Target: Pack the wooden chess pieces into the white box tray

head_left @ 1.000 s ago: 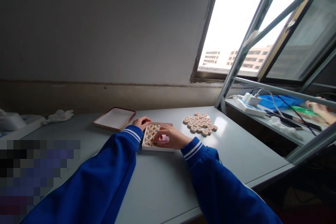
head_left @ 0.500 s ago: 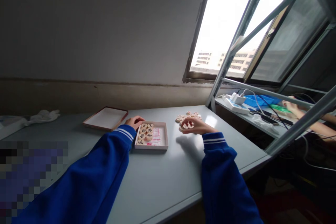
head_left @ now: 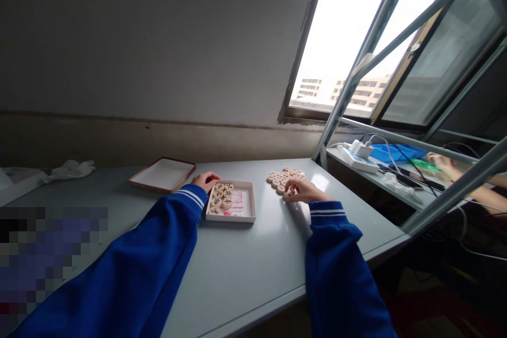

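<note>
A shallow open box stands on the grey table, with several Chinese chess pieces in rows along its left side. My left hand holds the box at its far left corner, fingers bent along the rim. To the right lies a cluster of more Chinese chess pieces with reddish and dark characters. My right hand is at the near edge of that cluster, thumb and fingers pinched on one piece, which they largely cover. Red-and-white marked paper or film shows on the box's bottom.
The box lid lies upturned behind my left arm. A crumpled white plastic bag is at the far left. Metal frame bars rise at the table's right. Beyond them are a power strip, blue tray, cables and another person's hand.
My right hand has moved slightly right and down onto the near edge of the cluster, uncovering more pieces. My left hand stays at the box. The view has shifted a little.
</note>
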A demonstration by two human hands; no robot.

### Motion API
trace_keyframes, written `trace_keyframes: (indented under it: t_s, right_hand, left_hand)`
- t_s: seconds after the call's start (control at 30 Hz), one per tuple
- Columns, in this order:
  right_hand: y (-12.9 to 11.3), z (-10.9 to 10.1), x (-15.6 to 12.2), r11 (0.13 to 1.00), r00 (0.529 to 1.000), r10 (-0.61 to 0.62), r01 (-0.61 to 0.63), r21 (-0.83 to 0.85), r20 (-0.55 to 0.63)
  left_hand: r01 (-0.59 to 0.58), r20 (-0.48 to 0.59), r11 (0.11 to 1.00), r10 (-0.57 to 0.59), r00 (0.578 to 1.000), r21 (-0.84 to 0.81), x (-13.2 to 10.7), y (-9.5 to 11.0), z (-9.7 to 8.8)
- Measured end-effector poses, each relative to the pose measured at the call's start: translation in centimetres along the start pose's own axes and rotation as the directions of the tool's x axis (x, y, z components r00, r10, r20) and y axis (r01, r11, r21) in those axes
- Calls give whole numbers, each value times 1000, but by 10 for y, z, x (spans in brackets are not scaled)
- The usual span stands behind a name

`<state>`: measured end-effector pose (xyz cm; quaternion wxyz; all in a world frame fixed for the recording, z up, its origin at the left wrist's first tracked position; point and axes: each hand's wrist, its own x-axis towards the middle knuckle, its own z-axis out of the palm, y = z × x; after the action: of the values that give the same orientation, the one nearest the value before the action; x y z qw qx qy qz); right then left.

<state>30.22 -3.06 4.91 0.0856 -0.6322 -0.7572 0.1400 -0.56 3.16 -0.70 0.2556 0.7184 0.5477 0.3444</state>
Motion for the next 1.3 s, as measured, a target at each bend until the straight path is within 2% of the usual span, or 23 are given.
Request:
trace_keyframes:
  t_s: [0.17, 0.27, 0.33, 0.47, 0.63, 0.73, 0.87, 1.2, 1.27, 1.3]
  right_hand:
    - [27, -3, -9, 986, 982, 166, -164, 25, -91]
    - [45, -1, -13, 953, 952, 301, -302, -21, -50]
    - [49, 0, -14, 939, 940, 339, -341, -42, -46]
    - [41, 3, -13, 938, 941, 331, -337, -87, -74]
    - [29, 2, -12, 889, 913, 381, -405, -213, -145]
    - [28, 1, -14, 892, 909, 382, -410, -192, -165]
    - [29, -1, -18, 868, 879, 454, -473, -149, -146]
    - [33, 0, -18, 888, 898, 418, -436, -145, -140]
    - [25, 0, -15, 925, 921, 343, -366, -106, -186]
    - [16, 0, -11, 954, 938, 271, -291, -70, -219]
  left_hand:
    - [0, 5, 1000, 0, 1000, 2, 2, -3, 1]
    - [10, 0, 1000, -10, 1000, 11, 2, -2, 1]
    - [15, -13, 1000, -15, 1000, 15, 3, -2, 1]
    - [5, -23, 1000, -4, 1000, 22, 4, -4, 2]
    - [-6, -21, 1000, 6, 1000, -8, 6, -11, 5]
    - [1, -11, 1000, -1, 1000, -8, 7, -13, 6]
    - [2, -7, 1000, -2, 1000, 13, 6, -9, 4]
    - [40, -7, 998, -39, 999, 42, -3, 8, -3]
    - [29, -11, 999, -29, 1000, 33, -2, 6, -2]
    - [22, -12, 999, -21, 1000, 25, -1, 4, -1]
